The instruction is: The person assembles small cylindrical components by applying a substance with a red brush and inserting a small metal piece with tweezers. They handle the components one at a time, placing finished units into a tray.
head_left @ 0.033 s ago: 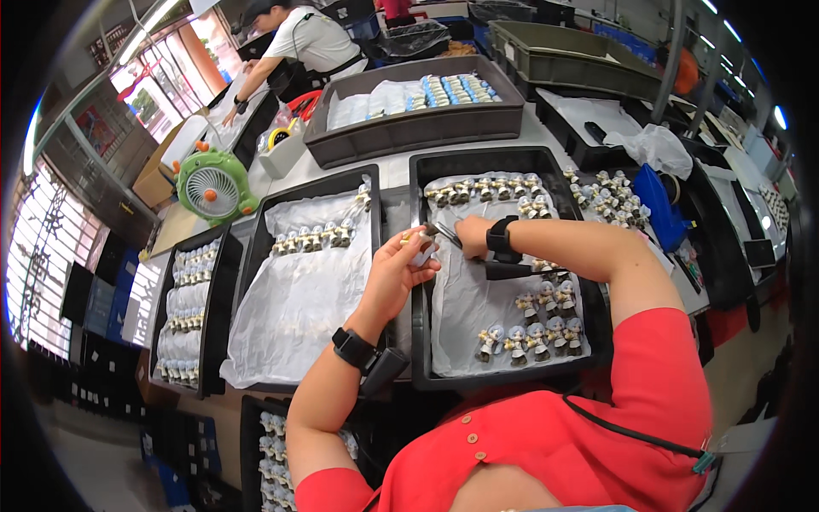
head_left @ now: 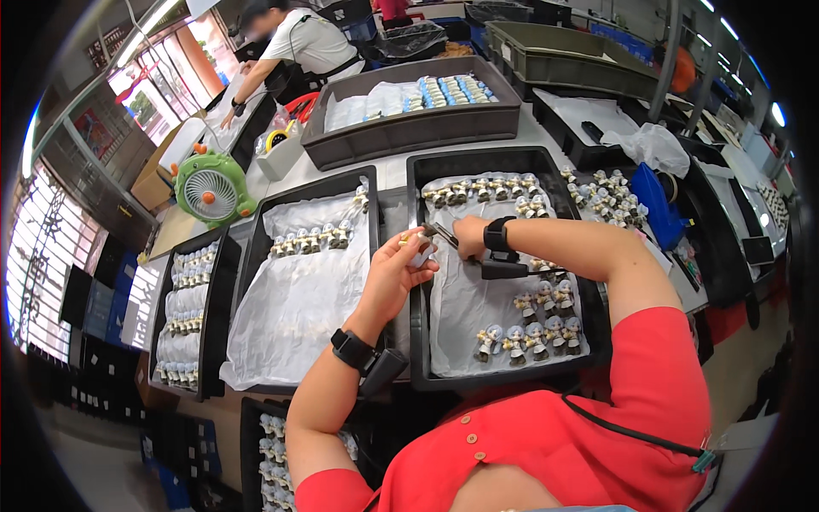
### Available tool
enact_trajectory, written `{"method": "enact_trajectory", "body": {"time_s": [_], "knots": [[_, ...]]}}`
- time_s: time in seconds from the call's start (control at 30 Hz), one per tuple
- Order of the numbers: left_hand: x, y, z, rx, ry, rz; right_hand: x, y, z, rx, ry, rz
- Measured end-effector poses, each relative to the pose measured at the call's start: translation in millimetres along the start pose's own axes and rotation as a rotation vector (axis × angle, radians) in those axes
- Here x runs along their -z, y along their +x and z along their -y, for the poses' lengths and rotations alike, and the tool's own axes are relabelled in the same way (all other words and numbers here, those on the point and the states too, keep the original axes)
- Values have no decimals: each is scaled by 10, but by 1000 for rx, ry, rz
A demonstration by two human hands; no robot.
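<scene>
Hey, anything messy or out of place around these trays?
Figurines right of the right-hand tray lie jumbled, unlike the rows inside. White liner drapes over the near-left corner of the middle tray.

The person in the red top has the left hand (head_left: 397, 266) pinching a small pale piece (head_left: 424, 251) by the fingertips, while the right hand (head_left: 470, 236) grips a slim metal tool (head_left: 444, 236) whose tip reaches right up to it, over the near edge of a black tray (head_left: 419, 337) where little figurines (head_left: 536, 338) stand in rows on white paper. Just to the left is another paper-lined tray (head_left: 374, 209), with a green fan (head_left: 207, 193) beyond it and, farther back, a co-worker in a white shirt (head_left: 314, 43) leaning over a bench. Off to the right, loose figurines (head_left: 607, 198) lie heaped near a blue scoop (head_left: 657, 205).
</scene>
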State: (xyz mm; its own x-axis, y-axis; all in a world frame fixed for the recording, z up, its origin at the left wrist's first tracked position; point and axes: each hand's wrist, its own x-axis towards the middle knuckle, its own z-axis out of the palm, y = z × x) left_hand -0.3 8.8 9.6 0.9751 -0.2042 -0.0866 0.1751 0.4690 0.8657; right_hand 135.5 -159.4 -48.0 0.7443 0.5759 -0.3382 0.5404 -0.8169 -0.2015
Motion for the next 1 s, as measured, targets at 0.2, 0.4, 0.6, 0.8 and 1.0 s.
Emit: {"method": "enact_trajectory", "body": {"time_s": [0.2,0.4,0.6,0.8,1.0], "knots": [[19,-43,-26,0,-26,34,818,-585,-349,53,468,118],[-14,-60,-36,-7,-29,67,1000,-1933,-1284,-198,872,-373],[-11,-14,-51,-56,11,31,-121,-2212,-2193,-448,323,-465],[35,-64,-144,-79,44,-122,-273,-2221,-1948,-349,73,-519],[156,-270,-621,-188,170,-217,435,-2289,-1327,-243,257,-627]]}}
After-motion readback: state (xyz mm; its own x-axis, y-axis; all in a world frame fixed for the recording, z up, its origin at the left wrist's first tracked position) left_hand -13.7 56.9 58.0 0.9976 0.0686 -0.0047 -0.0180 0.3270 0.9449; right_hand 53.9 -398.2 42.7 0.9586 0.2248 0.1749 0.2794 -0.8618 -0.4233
